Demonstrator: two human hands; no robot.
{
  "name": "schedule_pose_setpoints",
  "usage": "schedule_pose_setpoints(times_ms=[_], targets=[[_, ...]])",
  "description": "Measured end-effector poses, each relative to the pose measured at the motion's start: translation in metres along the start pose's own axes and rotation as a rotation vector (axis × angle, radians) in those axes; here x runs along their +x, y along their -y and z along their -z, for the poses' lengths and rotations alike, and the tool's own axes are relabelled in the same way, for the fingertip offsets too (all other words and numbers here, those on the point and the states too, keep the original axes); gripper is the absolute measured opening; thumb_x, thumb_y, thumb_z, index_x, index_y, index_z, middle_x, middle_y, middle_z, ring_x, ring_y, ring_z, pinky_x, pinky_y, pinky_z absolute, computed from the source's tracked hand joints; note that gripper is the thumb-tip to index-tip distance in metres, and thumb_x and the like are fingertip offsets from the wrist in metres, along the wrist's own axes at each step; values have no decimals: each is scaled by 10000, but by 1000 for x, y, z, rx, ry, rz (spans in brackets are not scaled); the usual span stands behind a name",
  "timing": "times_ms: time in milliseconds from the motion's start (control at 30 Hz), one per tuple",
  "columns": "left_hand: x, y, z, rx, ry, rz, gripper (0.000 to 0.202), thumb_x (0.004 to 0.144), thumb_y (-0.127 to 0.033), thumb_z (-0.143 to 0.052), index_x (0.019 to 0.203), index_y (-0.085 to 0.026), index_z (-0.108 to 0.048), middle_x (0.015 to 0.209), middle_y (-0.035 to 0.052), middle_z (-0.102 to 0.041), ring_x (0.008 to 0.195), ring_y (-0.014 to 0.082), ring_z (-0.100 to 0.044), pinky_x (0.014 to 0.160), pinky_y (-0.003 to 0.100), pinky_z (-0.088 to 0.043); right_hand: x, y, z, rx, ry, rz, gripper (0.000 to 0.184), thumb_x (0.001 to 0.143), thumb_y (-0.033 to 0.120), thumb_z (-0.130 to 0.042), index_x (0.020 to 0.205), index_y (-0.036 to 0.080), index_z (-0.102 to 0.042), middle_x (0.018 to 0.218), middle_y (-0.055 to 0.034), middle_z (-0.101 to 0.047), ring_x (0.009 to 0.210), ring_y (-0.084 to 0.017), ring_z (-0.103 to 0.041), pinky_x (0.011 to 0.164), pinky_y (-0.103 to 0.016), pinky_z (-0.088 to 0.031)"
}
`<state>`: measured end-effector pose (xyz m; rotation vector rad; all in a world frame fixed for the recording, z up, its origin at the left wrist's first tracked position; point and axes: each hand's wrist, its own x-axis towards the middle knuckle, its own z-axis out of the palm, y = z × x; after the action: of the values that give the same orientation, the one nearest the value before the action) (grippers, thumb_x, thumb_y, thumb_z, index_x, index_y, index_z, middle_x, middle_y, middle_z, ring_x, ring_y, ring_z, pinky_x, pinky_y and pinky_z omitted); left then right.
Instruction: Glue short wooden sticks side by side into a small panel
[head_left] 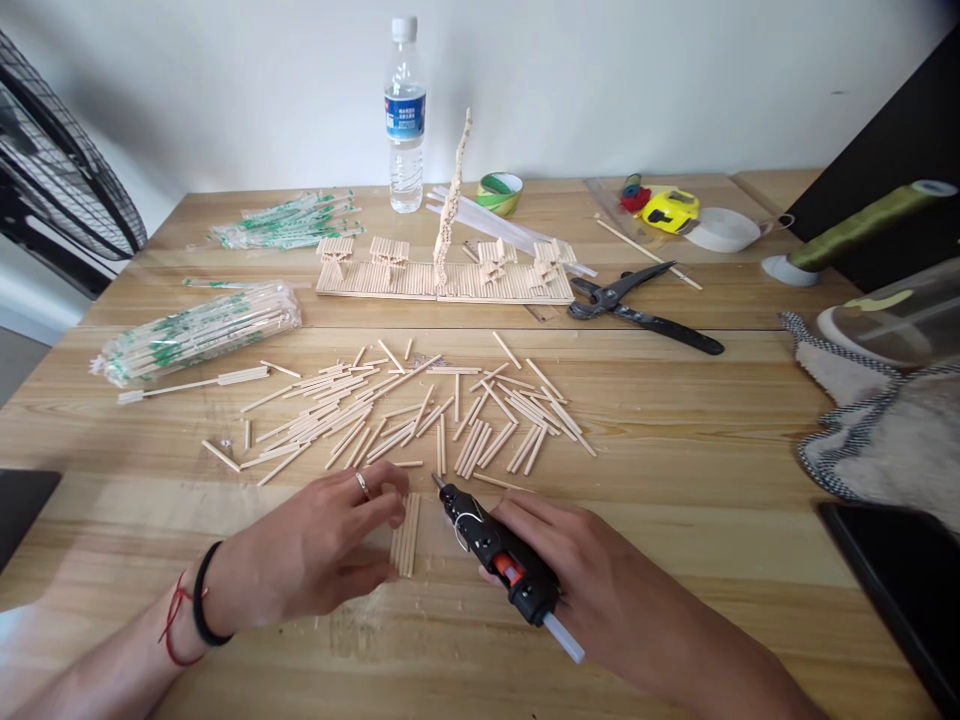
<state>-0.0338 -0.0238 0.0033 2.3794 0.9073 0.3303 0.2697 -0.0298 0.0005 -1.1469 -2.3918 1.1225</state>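
Observation:
My right hand (562,560) is wrapped round a black hot glue gun (499,550), with a clear glue stick (562,637) poking out of its back end. The nozzle points up and left, just off the top right corner of a small row of wooden sticks (406,537) laid side by side on the table. My left hand (322,535), with bent fingers and thumb, steadies that row from its left side; part of the row is hidden behind the fingers. Beyond both hands lie many loose short wooden sticks (315,420).
A stick-built model (390,282) with a tall curved piece stands farther back. Around it are a water bottle (406,120), pliers (622,305), a yellow tape measure (671,211) and wrapped stick bundles (202,330). A fan (67,150) is at left, a black phone-like slab (892,590) at right.

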Motion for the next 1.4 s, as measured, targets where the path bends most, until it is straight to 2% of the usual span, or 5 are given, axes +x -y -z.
schedule_pose_setpoints(times_ms=[567,733,1000,1233,1400], targets=[[1,2,0,-34,23,-5,222,979,-156,-673,1108,-232,-510,1343,120,-633,1104,254,-718,921,367,-605,-1,-4,-2,-19,35,1,313,852,-41,-624,1034,212,-659,1024,-70,-744,921,-268,-743,790,-373,-602],[1,2,0,-51,11,-14,182,986,-165,-645,1088,-237,-513,1315,107,-644,1060,245,-731,886,372,-614,-1,-6,-4,-33,6,15,268,892,7,-635,1055,217,-661,1056,-77,-770,951,-271,-761,821,-374,-618],[0,5,-2,-77,13,-9,169,987,-209,-690,1117,-236,-586,1301,109,-666,1093,260,-739,941,385,-631,-2,-4,-2,-38,0,40,368,867,-25,-610,1142,211,-675,1138,-94,-793,1077,-282,-772,923,-393,-637],[2,3,1,-23,41,-11,168,1004,-189,-677,1097,-225,-543,1354,131,-634,1145,265,-725,925,367,-622,-2,-5,-2,-45,19,48,388,890,-21,-624,1221,177,-671,1232,-135,-777,1209,-310,-737,1053,-456,-614],[2,2,2,-39,52,-13,178,994,-160,-674,1093,-216,-537,1325,127,-633,1140,264,-720,917,364,-616,-2,-5,-3,-39,15,50,304,912,-9,-615,1135,190,-671,1123,-117,-766,1123,-309,-745,973,-444,-634]])
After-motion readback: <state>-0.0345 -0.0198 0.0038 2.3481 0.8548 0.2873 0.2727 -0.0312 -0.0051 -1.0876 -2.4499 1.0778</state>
